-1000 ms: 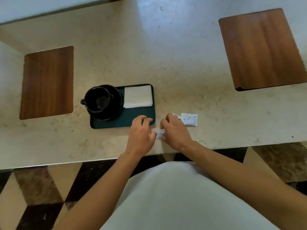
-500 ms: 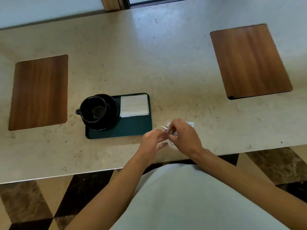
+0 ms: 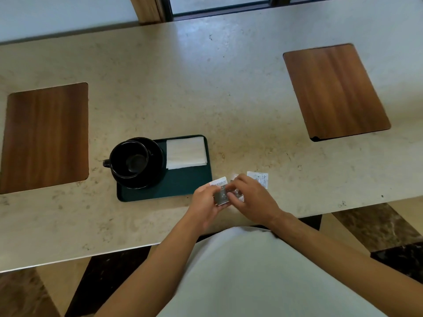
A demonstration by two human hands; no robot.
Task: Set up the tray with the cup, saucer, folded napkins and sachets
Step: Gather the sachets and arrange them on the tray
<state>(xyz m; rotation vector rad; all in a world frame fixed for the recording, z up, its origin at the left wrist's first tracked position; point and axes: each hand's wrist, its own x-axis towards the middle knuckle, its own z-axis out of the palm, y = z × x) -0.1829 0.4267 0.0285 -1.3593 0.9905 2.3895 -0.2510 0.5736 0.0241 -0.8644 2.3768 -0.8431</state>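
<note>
A dark green tray lies on the stone counter. On its left end a black cup stands in a black saucer. Folded white napkins lie in the tray's far right corner. Just right of the tray, my left hand and my right hand hold a small bunch of sachets between them above the counter. One more white sachet lies flat on the counter beyond my right hand.
Two wooden placemats lie on the counter, one at the far left and one at the right. The counter's near edge runs just below my hands. A window frame stands behind the counter.
My hands have lifted sachets off the counter and brought them together between both hands. One sachet stays on the counter. The view has tilted up a little.
</note>
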